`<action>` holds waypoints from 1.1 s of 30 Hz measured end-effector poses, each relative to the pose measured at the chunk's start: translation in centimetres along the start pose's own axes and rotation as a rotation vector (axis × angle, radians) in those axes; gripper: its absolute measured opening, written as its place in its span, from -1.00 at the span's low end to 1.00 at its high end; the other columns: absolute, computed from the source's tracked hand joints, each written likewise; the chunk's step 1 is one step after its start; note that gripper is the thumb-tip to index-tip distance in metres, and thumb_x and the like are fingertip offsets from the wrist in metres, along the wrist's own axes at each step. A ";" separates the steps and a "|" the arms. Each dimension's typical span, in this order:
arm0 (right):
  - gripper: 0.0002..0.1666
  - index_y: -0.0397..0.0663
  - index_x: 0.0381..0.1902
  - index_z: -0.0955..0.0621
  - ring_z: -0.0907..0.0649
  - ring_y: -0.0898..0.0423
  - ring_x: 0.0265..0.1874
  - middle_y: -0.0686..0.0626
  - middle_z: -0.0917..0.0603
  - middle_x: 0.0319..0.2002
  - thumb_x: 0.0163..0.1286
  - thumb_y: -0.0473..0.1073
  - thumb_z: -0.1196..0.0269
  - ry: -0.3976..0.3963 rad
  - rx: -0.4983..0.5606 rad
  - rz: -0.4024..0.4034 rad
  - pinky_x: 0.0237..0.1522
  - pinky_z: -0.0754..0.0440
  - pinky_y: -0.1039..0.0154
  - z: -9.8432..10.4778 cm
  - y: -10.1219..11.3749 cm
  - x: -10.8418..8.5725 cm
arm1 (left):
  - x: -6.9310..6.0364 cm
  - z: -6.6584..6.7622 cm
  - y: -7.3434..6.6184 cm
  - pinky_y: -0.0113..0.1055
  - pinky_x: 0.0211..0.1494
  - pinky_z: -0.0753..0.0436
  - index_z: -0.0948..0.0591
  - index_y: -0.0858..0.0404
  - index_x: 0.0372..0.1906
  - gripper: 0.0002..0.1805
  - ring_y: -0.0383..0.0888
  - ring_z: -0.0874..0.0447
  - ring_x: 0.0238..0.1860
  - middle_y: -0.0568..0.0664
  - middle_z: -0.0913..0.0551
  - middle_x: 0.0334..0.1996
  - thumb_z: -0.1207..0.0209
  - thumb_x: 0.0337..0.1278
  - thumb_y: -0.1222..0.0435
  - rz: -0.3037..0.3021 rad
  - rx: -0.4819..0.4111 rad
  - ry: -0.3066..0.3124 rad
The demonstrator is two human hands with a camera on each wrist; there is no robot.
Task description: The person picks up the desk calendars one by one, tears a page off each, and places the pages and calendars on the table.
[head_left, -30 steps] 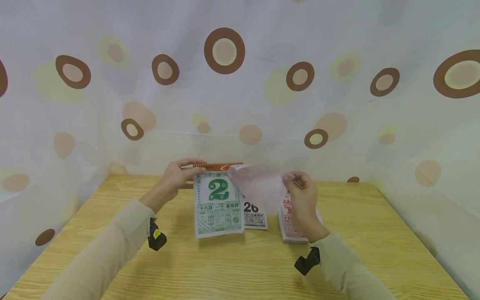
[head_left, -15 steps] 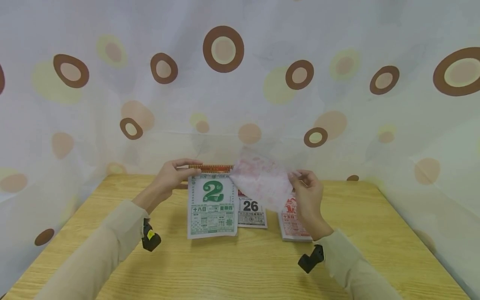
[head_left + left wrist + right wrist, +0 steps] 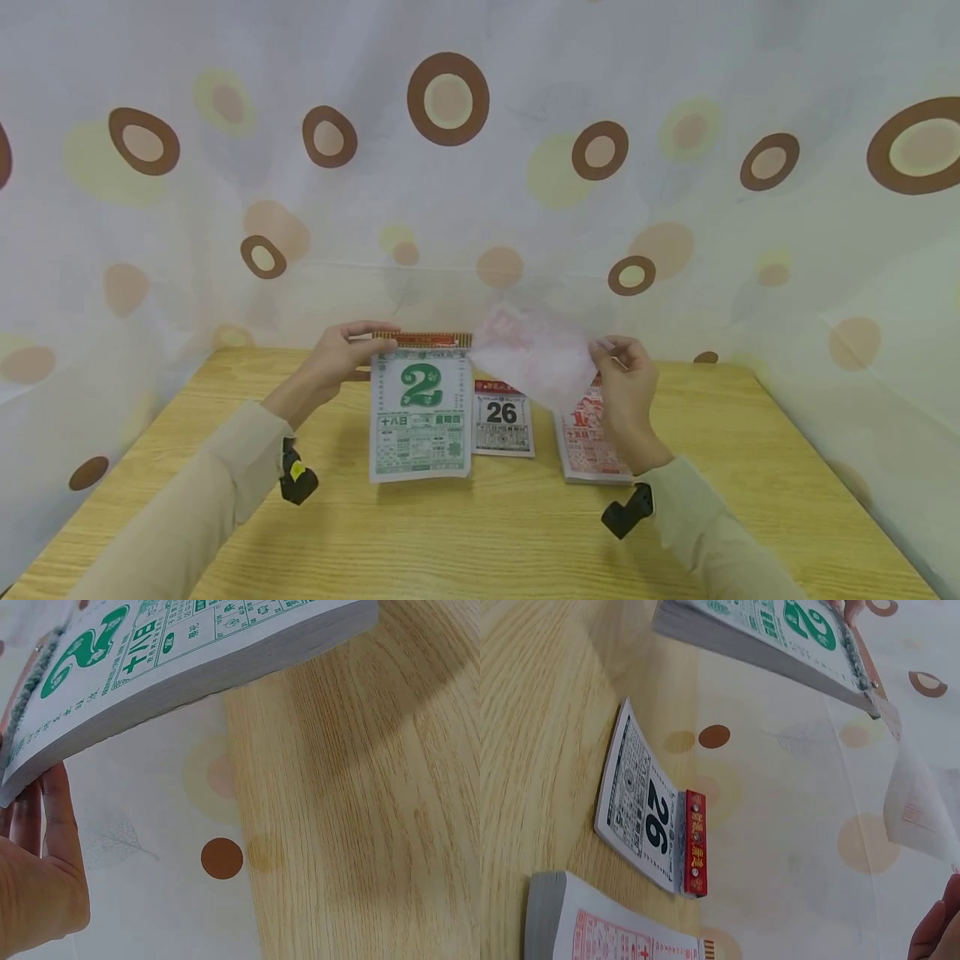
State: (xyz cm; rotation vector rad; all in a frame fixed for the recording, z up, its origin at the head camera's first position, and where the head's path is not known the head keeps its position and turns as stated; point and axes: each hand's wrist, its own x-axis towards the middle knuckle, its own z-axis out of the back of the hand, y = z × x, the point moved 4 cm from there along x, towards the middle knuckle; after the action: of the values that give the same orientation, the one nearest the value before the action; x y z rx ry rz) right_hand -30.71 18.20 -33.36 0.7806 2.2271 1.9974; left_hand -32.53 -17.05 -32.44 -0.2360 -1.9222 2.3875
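Note:
A thick tear-off calendar (image 3: 420, 417) with a green 2 is raised off the table, its printed face toward me. My left hand (image 3: 333, 362) grips its red-and-gold top strip at the left corner; in the left wrist view the fingers (image 3: 60, 817) lie behind the pad. My right hand (image 3: 630, 400) pinches the right end of a thin, see-through paper sheet (image 3: 532, 354) with faint pink print. The sheet's other end meets the calendar's upper right corner; whether it is still joined there I cannot tell.
A smaller calendar (image 3: 502, 425) showing a black 26 lies on the wooden table (image 3: 480, 550) behind the sheet. To its right, partly under my right hand, lies a thick calendar (image 3: 588, 446) with red print. A patterned cloth (image 3: 510, 200) hangs behind the table.
The calendar with the green 2 has shifted left, and my right hand has moved right with the sheet. More of the small calendar shows between them.

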 end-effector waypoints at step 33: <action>-0.92 -0.07 -0.35 -0.57 -0.54 0.32 -0.49 0.14 -0.54 -0.38 0.19 -0.29 -0.26 -0.108 -0.010 -0.015 -0.46 -0.51 0.55 1.9 -0.4 1.4 | -0.3 1.2 0.3 -0.14 -0.06 -0.65 -0.52 0.17 0.10 -0.52 -0.12 -0.67 -0.22 -0.01 -0.65 -0.16 -0.24 0.04 0.12 0.027 0.000 -0.009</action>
State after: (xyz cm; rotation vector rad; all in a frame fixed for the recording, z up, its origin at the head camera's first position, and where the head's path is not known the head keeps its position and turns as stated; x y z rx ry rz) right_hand -31.38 20.49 -33.62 0.8469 2.1553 1.9095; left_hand -32.42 -18.28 -32.44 -0.2526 -1.9353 2.4095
